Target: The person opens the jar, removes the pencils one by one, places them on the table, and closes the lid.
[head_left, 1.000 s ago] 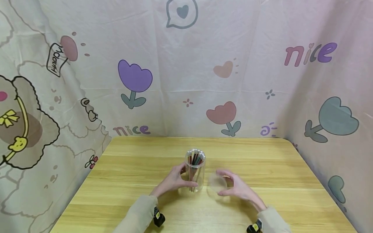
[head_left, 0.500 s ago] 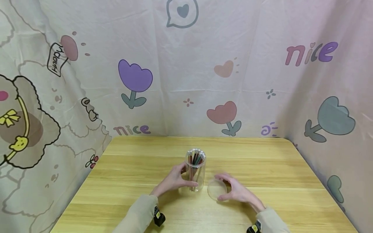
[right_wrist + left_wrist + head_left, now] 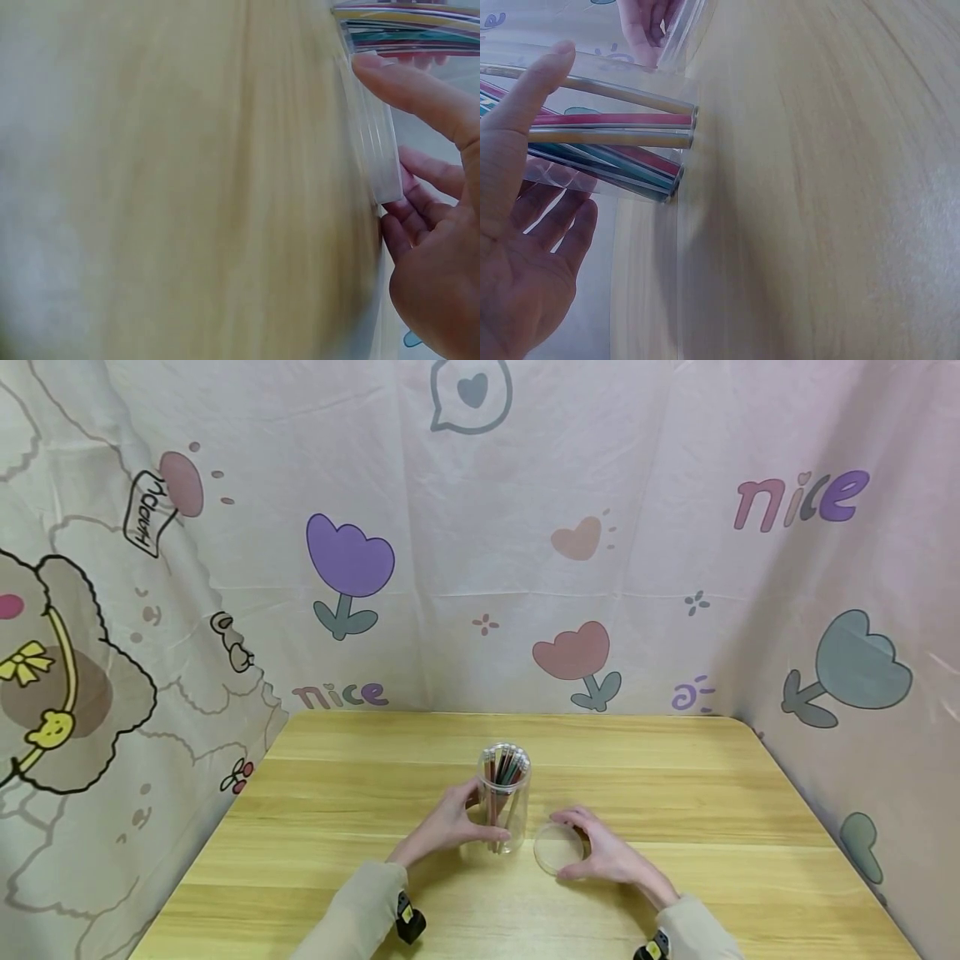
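A tall clear jar point(image 3: 519, 827) stands upright near the middle of the wooden table, holding a bundle of pencils point(image 3: 507, 766) with their ends up at its open mouth. My left hand point(image 3: 444, 822) grips the jar from the left, thumb across the front and fingers behind; the left wrist view shows the pencils point(image 3: 615, 138) through the wall. Just right of the jar, a round clear lid point(image 3: 558, 849) lies flat at the tabletop. My right hand point(image 3: 611, 853) holds this lid by its rim, with thumb and fingers on opposite sides. The lid's side wall point(image 3: 379, 142) shows between them in the right wrist view.
The wooden table point(image 3: 360, 768) reaches back to a pale printed curtain point(image 3: 465, 527), which also hangs along the left and right sides. Each sleeve cuff carries a small black device, such as the left wrist camera point(image 3: 409, 920).
My right hand has brought the lid down from a blurred, tilted pose to flat at the tabletop and shifted slightly left. My left hand and the jar have stayed put.
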Tool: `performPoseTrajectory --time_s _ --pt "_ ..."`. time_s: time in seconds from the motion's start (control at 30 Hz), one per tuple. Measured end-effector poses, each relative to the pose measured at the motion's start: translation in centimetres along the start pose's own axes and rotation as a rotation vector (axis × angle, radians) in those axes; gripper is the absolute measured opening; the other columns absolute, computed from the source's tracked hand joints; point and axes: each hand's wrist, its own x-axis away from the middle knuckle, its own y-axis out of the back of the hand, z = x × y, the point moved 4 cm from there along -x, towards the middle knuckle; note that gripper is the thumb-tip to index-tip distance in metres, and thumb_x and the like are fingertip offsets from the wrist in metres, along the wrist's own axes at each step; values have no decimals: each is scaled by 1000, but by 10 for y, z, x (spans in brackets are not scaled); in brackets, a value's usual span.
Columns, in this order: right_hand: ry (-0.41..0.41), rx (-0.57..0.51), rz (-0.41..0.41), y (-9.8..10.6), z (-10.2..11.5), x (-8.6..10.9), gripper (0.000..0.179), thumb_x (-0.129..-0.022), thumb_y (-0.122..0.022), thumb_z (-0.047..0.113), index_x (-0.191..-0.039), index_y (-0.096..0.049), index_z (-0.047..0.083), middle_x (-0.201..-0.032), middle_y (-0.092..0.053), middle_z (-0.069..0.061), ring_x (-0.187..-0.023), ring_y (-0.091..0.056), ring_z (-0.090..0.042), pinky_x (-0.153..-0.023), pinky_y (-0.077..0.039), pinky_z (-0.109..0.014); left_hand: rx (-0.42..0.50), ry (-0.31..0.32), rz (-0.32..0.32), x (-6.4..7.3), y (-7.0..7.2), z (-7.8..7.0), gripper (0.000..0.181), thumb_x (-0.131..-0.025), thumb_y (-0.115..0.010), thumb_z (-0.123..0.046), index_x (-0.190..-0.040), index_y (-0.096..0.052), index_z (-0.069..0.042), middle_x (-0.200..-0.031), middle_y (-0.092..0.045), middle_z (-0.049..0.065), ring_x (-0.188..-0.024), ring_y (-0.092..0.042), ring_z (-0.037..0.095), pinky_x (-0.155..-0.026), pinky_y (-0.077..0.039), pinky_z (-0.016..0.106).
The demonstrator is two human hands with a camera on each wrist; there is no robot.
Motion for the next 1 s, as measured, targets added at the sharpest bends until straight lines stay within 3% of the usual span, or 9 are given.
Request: performPoseTrajectory --time_s 0.33,0.63,0.8,0.93,1.0 --pt "48 38 -25 -1 2 0 80 -67 -91 24 -134 -56 -1 -128 -59 -12 -115 -58 -31 -101 -53 -40 5 5 4 0 -1 -1 83 -73 -90 -33 -143 -50 -16 -143 -60 11 -133 -58 34 -114 -47 55" --pt "50 57 -24 -1 1 0 84 -67 -91 27 -137 -54 -1 -131 -58 -14 -118 -57 -33 -103 -53 -48 15 4 6 0 -1 -1 84 -73 -90 -33 -144 -49 -17 -144 -60 10 -133 -58 33 -114 -47 54" --pt "8 -19 -30 3 0 -2 82 -74 -88 30 -140 -52 -2 -135 -57 -18 -120 -57 -38 -105 -50 -57 18 2 6 0 -1 -1 83 -73 -90 -33 -144 -50 -17 -144 -60 10 -132 -58 33 -114 -48 53" --pt "-8 -133 -86 13 1 -7 68 -83 -81 24 -138 -53 -3 -136 -60 -21 -122 -58 -37 -106 -43 -71 22 -8 6 0 0 -2 84 -74 -90 -32 -145 -49 -16 -143 -60 12 -131 -59 34 -113 -48 53" --pt "27 -164 -129 21 4 -11 57 -85 -79 18 -134 -57 -3 -133 -63 -23 -119 -61 -35 -104 -46 -68 23 -16 5 0 0 -2 84 -74 -90 -31 -145 -49 -15 -143 -60 13 -131 -59 34 -112 -49 54"
